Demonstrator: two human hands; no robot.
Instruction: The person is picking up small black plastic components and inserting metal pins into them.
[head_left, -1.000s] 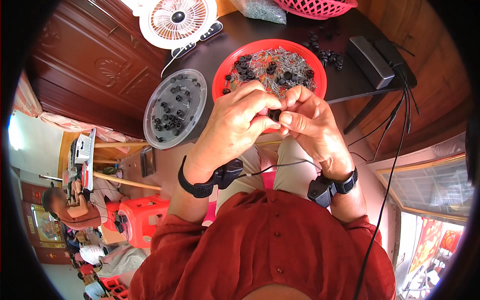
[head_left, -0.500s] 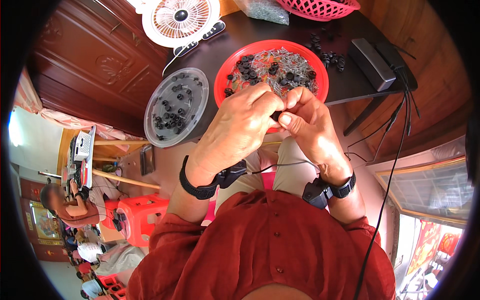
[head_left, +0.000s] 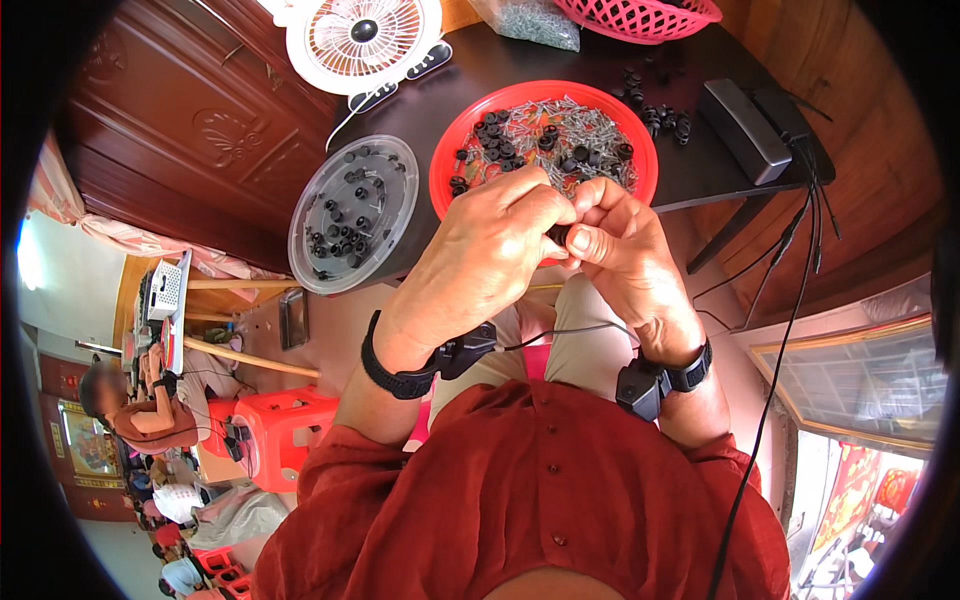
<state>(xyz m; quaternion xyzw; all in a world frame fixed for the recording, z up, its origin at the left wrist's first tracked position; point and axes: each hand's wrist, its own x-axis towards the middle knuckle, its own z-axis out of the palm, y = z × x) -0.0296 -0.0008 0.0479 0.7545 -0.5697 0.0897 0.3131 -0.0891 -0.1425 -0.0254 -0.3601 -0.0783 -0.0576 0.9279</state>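
Observation:
My left hand and my right hand meet just in front of the red tray. Between their fingertips is a small round black part, mostly hidden by the fingers. Both hands are closed in a pinch around it. In the tray lie many thin silver screw-like pins and several small black round parts. To the left of my left hand, a clear plastic tub lid or shallow tray holds more of the black parts.
A white fan stands at the table's far left, near a bag of metal pins and a pink basket. A dark box with cables sits at right. A red stool and another person are at left.
My fingers have shifted slightly around the small black part, which shows a little more now. Both hands stay together in nearly the same place.

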